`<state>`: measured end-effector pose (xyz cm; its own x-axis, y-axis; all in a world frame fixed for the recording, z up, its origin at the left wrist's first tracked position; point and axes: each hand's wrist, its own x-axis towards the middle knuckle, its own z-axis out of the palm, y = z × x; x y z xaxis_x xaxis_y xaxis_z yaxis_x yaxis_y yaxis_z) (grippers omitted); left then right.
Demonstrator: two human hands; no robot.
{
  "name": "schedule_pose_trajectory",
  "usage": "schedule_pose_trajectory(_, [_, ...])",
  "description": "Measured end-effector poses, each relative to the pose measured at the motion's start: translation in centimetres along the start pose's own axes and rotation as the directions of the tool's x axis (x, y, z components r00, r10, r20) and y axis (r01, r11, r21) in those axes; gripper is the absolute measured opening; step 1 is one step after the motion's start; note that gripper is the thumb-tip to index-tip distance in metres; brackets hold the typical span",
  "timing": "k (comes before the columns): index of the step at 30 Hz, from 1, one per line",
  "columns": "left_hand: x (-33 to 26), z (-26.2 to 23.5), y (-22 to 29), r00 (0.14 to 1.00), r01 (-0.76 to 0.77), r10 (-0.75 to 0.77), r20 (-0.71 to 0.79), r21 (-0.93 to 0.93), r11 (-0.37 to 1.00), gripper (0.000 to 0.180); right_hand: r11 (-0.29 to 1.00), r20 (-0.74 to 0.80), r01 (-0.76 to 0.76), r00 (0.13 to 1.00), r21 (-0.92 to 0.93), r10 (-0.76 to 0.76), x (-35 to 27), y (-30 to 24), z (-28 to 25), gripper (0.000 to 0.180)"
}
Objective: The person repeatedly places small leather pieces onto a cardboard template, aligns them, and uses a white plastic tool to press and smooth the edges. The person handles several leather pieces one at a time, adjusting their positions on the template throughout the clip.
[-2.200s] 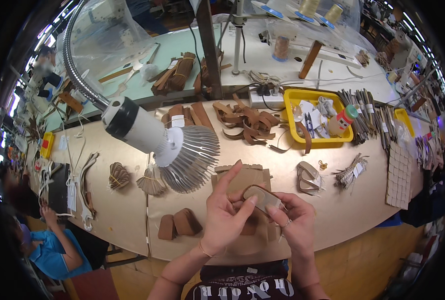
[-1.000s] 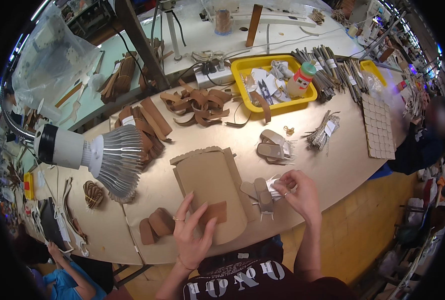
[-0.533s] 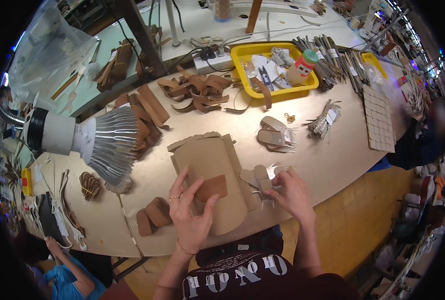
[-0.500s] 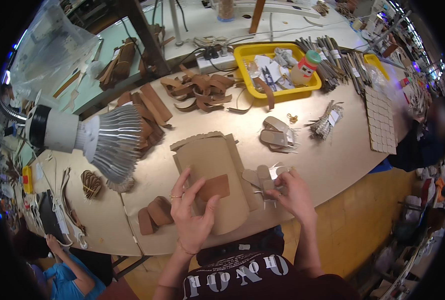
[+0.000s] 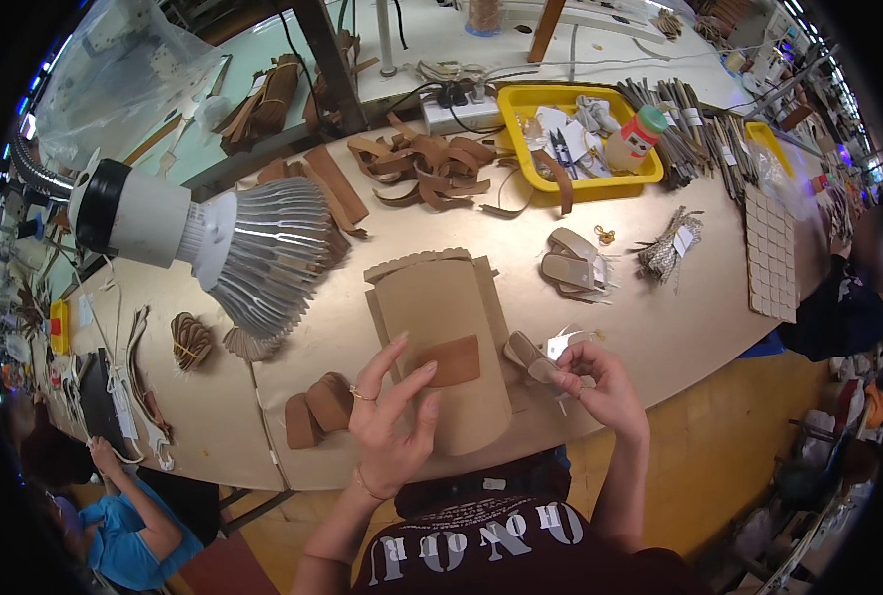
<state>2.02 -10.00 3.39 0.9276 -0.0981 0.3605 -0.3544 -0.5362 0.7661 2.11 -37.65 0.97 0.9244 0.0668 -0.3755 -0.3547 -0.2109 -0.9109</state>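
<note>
My left hand (image 5: 394,426) has its fingers spread and holds nothing, hovering at or resting on the lower left side of a tan stack of flat rounded panels (image 5: 439,297); contact is hard to tell. On that stack lies a brown leather rectangle (image 5: 446,362), close to my fingertips. To the right, my right hand (image 5: 602,387) pinches a small beige rounded leather tab (image 5: 530,355) between thumb and fingers. Behind those fingers a white tag (image 5: 563,343) with loose threads partly shows. A second group of beige tabs (image 5: 572,263) rests farther back.
A large finned lamp (image 5: 253,253) hangs over the table's left. Behind are brown leather strips (image 5: 421,169) and a yellow tray (image 5: 649,186) with a green-capped bottle (image 5: 637,139) and snips. Brown pieces (image 5: 317,409) lie left of my hand. Another person's arm (image 5: 144,501) is at lower left.
The whole view has shifted slightly, moving the scene to the right. My right fingers have drawn a tab up out of the spread group. My left hand stays spread beside the panels.
</note>
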Motion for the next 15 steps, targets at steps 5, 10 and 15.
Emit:
schedule_pose_trajectory(5, [2.2, 0.4, 2.6, 0.998, 0.021, -0.005, 0.065, -0.245, 0.969, 0.046, 0.949, 0.067, 0.005, 0.997, 0.316, -0.028, -1.0, -0.9, -1.1, 0.013])
schedule_pose_trajectory(10, [5.1, 2.8, 3.7, 0.937, 0.089, -0.01, 0.349, -0.212, 0.973, 0.056, 0.896, 0.119, 0.007, 0.991, 0.444, -0.067, -1.4, -2.0, -1.0, 0.013])
schedule_pose_trajectory(15, [7.5, 4.8, 3.2, 0.791, 0.176, 0.025, 0.612, -0.267, 0.948, 0.056, 0.898, 0.065, 0.046, 0.994, 0.437, -0.083, -0.7, -2.3, -0.6, 0.017])
